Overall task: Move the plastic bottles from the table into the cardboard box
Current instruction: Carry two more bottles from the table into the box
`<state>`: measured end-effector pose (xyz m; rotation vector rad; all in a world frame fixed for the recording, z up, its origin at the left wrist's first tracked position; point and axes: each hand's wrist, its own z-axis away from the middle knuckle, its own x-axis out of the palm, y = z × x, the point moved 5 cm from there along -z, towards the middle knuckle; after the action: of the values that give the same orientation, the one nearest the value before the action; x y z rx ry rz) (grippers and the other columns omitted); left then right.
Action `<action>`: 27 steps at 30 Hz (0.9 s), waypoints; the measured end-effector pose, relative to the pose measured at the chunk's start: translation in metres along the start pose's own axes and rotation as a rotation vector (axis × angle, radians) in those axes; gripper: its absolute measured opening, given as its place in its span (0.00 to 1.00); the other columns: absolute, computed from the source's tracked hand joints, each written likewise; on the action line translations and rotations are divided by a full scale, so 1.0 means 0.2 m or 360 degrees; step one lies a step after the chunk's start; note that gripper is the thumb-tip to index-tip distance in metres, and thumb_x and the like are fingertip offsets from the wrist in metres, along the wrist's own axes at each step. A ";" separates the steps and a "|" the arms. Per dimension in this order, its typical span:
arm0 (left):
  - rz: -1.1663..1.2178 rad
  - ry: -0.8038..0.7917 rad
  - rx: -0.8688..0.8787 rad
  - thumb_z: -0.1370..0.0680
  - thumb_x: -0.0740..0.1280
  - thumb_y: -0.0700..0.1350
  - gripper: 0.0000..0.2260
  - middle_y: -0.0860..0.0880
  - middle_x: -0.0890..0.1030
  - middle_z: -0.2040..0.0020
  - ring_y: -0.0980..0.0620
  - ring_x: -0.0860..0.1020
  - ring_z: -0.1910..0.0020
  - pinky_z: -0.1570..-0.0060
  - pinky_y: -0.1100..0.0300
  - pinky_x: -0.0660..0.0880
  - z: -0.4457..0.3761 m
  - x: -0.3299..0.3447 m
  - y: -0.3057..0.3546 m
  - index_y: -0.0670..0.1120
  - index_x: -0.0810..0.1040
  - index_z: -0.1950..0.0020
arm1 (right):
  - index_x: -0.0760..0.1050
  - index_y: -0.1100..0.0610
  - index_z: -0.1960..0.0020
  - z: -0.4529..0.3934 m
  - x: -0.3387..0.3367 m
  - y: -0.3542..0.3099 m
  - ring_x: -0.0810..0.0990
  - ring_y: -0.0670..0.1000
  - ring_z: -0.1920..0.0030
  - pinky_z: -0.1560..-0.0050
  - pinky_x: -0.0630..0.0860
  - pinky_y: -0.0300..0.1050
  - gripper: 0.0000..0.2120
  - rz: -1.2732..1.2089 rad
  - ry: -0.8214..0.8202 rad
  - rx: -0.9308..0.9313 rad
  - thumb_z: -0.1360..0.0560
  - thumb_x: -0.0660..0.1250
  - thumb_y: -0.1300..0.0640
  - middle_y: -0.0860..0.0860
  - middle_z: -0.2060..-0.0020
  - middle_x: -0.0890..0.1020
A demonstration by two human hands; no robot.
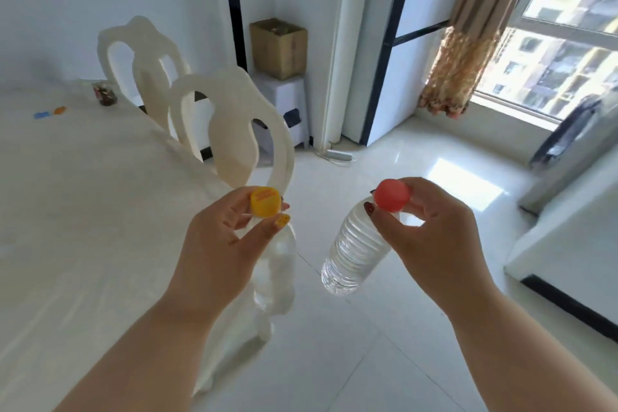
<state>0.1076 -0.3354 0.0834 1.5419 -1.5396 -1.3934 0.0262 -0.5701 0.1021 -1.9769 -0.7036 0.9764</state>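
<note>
My left hand (220,241) pinches the neck of a clear plastic bottle with a yellow cap (277,264), which hangs down beside the table edge. My right hand (431,234) grips a clear ribbed bottle with a red cap (354,254) by its neck, held out over the floor. The open cardboard box (279,48) stands far ahead on a white plastic stool (284,110) against the wall, well beyond both hands. Something lies inside the box, too dim to tell what.
A table under a white cloth (83,211) fills the left, with two white chairs (234,130) along its right side. A small jar (105,94) and two coloured bits (50,113) lie at its far end. A power strip (337,154) lies on the tiled floor; a cabinet stands at right.
</note>
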 end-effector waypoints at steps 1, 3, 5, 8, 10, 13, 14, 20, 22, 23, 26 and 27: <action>0.0000 -0.0005 0.0001 0.27 0.74 0.53 0.05 0.63 0.86 0.53 0.62 0.84 0.50 0.49 0.69 0.74 -0.01 0.12 0.02 0.55 0.84 0.52 | 0.81 0.44 0.54 -0.01 -0.11 0.06 0.83 0.37 0.51 0.57 0.72 0.23 0.09 0.0013 0.0013 0.0006 0.33 0.76 0.48 0.35 0.57 0.85; 0.0012 -0.0003 0.0007 0.25 0.75 0.49 0.04 0.65 0.86 0.54 0.65 0.83 0.51 0.52 0.76 0.72 -0.01 0.36 0.06 0.53 0.84 0.51 | 0.80 0.42 0.54 -0.02 -0.32 0.19 0.83 0.37 0.51 0.56 0.73 0.24 0.09 0.0054 0.0027 0.0024 0.34 0.75 0.46 0.35 0.56 0.85; 0.0020 -0.0025 -0.0009 0.24 0.73 0.45 0.04 0.66 0.86 0.54 0.66 0.83 0.51 0.54 0.78 0.70 -0.03 0.57 0.10 0.52 0.84 0.50 | 0.79 0.42 0.54 -0.04 -0.51 0.30 0.84 0.39 0.51 0.56 0.73 0.25 0.10 0.0099 0.0057 0.0048 0.34 0.74 0.44 0.35 0.56 0.85; 0.0065 -0.0114 -0.0039 0.23 0.72 0.43 0.05 0.66 0.86 0.53 0.65 0.83 0.51 0.52 0.77 0.71 -0.10 0.83 0.15 0.53 0.83 0.50 | 0.80 0.44 0.54 -0.12 -0.75 0.43 0.84 0.39 0.51 0.55 0.74 0.26 0.11 0.0165 0.0110 0.0074 0.34 0.73 0.42 0.35 0.55 0.85; 0.0040 -0.0152 -0.0019 0.23 0.72 0.45 0.05 0.67 0.85 0.53 0.66 0.83 0.50 0.54 0.79 0.70 -0.18 0.98 0.19 0.54 0.83 0.50 | 0.80 0.44 0.54 -0.19 -0.89 0.51 0.84 0.40 0.52 0.55 0.75 0.27 0.10 0.0197 0.0154 0.0090 0.33 0.74 0.43 0.35 0.55 0.84; 0.0045 -0.0164 0.0017 0.24 0.72 0.48 0.05 0.66 0.86 0.53 0.65 0.83 0.50 0.54 0.78 0.71 -0.35 1.15 0.22 0.55 0.84 0.49 | 0.81 0.44 0.53 -0.34 -1.03 0.62 0.84 0.40 0.52 0.54 0.77 0.32 0.11 0.0231 0.0226 0.0095 0.33 0.73 0.42 0.35 0.55 0.84; 0.0045 -0.0170 0.0031 0.24 0.72 0.50 0.05 0.67 0.86 0.53 0.65 0.83 0.50 0.53 0.76 0.72 -0.41 1.21 0.22 0.56 0.83 0.50 | 0.81 0.45 0.53 -0.39 -1.06 0.66 0.85 0.41 0.52 0.52 0.78 0.36 0.12 0.0243 0.0247 0.0091 0.33 0.73 0.41 0.36 0.55 0.85; 0.0075 -0.0169 0.0110 0.27 0.72 0.55 0.06 0.68 0.85 0.54 0.67 0.83 0.51 0.55 0.78 0.71 -0.87 1.47 0.13 0.58 0.83 0.51 | 0.82 0.44 0.53 -0.83 -1.14 0.90 0.85 0.41 0.54 0.49 0.81 0.46 0.11 0.0314 0.0303 0.0091 0.33 0.74 0.43 0.36 0.55 0.85; 0.0085 -0.0165 0.0137 0.28 0.72 0.59 0.09 0.68 0.85 0.54 0.67 0.83 0.50 0.54 0.78 0.72 -1.08 1.54 0.08 0.59 0.83 0.50 | 0.81 0.42 0.54 -1.04 -1.12 1.00 0.85 0.40 0.54 0.49 0.80 0.43 0.09 0.0325 0.0287 0.0108 0.33 0.76 0.45 0.34 0.55 0.84; 0.0081 -0.0168 0.0140 0.27 0.72 0.61 0.09 0.68 0.85 0.53 0.67 0.83 0.50 0.54 0.77 0.73 -1.20 1.57 0.05 0.60 0.83 0.50 | 0.81 0.42 0.54 -1.15 -1.11 1.05 0.85 0.39 0.54 0.50 0.79 0.41 0.09 0.0331 0.0272 0.0114 0.33 0.76 0.46 0.33 0.55 0.84; 0.0059 -0.0205 0.0122 0.30 0.69 0.64 0.10 0.68 0.85 0.52 0.67 0.83 0.48 0.50 0.69 0.74 -1.57 1.65 -0.01 0.65 0.82 0.51 | 0.81 0.40 0.55 -1.51 -1.04 1.17 0.84 0.37 0.54 0.51 0.76 0.37 0.08 0.0318 0.0234 0.0143 0.33 0.77 0.47 0.32 0.56 0.84; 0.0040 -0.0214 0.0125 0.30 0.69 0.64 0.10 0.67 0.85 0.51 0.66 0.83 0.48 0.48 0.65 0.75 -1.69 1.67 -0.03 0.67 0.82 0.50 | 0.81 0.40 0.55 -1.63 -1.02 1.21 0.84 0.37 0.54 0.52 0.76 0.38 0.08 0.0299 0.0231 0.0152 0.33 0.77 0.47 0.32 0.56 0.84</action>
<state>0.3526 -0.7428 0.0893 1.4953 -1.7068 -1.4644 0.2151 -0.9829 0.0998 -2.0317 -0.3896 0.9464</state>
